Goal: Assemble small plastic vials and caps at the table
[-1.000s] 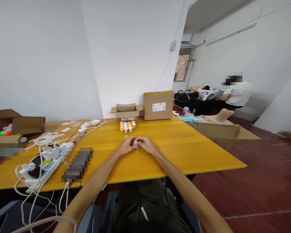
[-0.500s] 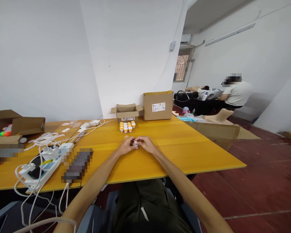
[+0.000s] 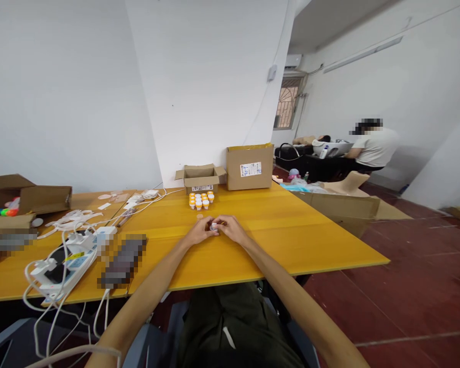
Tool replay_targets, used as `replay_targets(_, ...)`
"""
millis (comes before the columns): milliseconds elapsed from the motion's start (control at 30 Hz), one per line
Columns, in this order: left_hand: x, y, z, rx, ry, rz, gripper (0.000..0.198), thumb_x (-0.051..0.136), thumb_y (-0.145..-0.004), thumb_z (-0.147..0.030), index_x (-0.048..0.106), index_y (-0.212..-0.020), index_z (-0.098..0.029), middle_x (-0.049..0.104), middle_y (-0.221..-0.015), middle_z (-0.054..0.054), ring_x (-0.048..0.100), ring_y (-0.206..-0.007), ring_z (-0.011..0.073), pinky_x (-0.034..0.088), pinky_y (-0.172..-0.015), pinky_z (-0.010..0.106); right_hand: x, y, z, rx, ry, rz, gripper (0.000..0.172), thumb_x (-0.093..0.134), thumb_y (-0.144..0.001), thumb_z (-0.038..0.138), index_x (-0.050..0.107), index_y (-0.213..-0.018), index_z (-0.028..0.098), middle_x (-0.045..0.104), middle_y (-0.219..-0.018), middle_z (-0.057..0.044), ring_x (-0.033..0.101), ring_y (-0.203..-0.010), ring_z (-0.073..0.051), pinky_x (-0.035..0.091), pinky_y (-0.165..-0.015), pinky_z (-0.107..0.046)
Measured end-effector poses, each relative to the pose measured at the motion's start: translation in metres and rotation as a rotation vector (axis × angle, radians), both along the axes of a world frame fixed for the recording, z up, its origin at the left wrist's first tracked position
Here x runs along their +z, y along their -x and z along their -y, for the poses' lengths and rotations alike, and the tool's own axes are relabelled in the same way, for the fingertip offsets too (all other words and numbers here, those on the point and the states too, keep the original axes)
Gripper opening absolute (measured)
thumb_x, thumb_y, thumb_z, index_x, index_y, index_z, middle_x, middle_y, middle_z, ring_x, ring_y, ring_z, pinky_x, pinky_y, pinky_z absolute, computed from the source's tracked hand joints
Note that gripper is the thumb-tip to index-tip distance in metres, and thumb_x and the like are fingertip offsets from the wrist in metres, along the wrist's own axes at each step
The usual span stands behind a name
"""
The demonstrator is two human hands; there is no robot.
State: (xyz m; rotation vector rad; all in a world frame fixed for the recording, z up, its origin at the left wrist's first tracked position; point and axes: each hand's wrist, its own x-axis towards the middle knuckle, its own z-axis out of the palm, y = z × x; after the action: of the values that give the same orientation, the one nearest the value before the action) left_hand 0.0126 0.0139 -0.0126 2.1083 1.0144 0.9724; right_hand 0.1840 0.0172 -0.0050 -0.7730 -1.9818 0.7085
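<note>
Over the middle of the yellow table, my left hand (image 3: 200, 230) and my right hand (image 3: 230, 228) meet with curled fingers. Both close on a small white jar (image 3: 213, 226) with some reddish print, and the fingers cover much of it. Beyond my hands stands a tight cluster of small white jars (image 3: 201, 201) with orange bands. A thin round disc (image 3: 200, 216) lies on the wood between the cluster and my left hand.
Behind the jars are an open carton (image 3: 200, 180) and a taller closed carton (image 3: 249, 167). To the left lie a power strip (image 3: 74, 260) with tangled white cables, a phone (image 3: 123, 259) and an open box (image 3: 46, 198). A person (image 3: 375, 145) sits at the far right.
Hardly anything differs: my fingers shift very slightly around the jar, which stays in the same place. The seated person's head moves a little.
</note>
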Motion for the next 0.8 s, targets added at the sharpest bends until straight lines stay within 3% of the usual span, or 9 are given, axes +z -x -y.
replay_targets(433, 0.0007, 0.0009, 0.0015, -0.004, -0.037, -0.045, 0.026, 0.068, -0.073, -0.037, 0.056, -0.082, -0.017, 0.053, -0.072, -0.002, 0.048, -0.068, 0.0135, 0.041, -0.066, 0.026, 0.0021, 0.0021, 0.0054, -0.051, -0.073, 0.064, 0.011, 0.057, -0.078, 0.015, 0.067, -0.074, 0.018, 0.071, -0.075, -0.004, 0.064, -0.071, -0.017, 0.047, -0.065, -0.026)
replay_targets(800, 0.0049, -0.0022, 0.0052, 0.02, -0.052, -0.055, 0.018, 0.066, -0.071, -0.029, 0.055, -0.08, -0.017, 0.053, -0.071, -0.002, 0.048, -0.067, 0.0136, 0.04, -0.064, 0.025, -0.0011, 0.0032, 0.0048, -0.109, -0.098, 0.103, 0.007, 0.06, -0.079, 0.018, 0.066, -0.076, 0.019, 0.07, -0.076, -0.003, 0.063, -0.071, -0.016, 0.048, -0.067, -0.026)
